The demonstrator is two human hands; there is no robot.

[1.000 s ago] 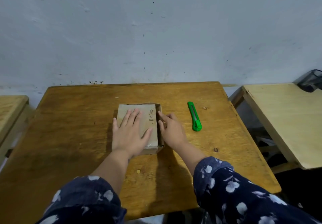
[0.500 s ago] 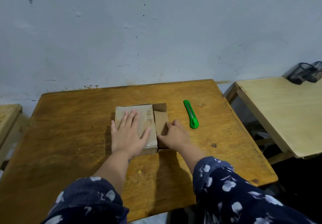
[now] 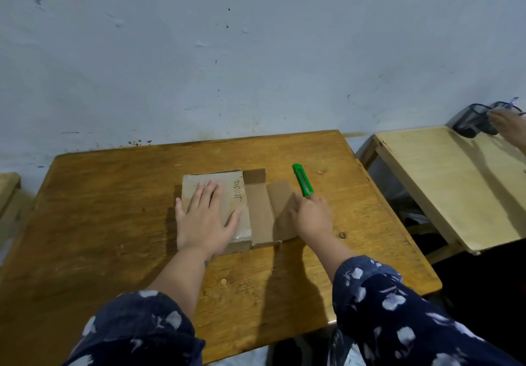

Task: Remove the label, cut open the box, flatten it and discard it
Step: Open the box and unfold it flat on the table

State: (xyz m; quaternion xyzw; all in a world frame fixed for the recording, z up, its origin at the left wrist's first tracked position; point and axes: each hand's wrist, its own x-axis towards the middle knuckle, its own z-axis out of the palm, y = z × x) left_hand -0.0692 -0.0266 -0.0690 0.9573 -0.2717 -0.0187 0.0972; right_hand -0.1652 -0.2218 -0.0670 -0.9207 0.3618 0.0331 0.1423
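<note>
— Two hands are on the cardboard box [image 3: 216,195], which lies mid-counter [image 3: 113,237]. Which step is this?

— Flattening, I'd judge. The left hand [image 3: 203,223] lies on the box lid with its fingers [image 3: 210,195] spread flat, gripping nothing. Right of the box body, the side flap [image 3: 267,212] is folded out onto the counter, and the right hand [image 3: 311,217] presses its outer edge, fingers extended, holding nothing.

— And next?

— Probably cutting the remaining seams. The green utility knife [image 3: 303,180] lies just beyond the right hand, touching or nearly touching its fingertips; I can't tell which.
</note>
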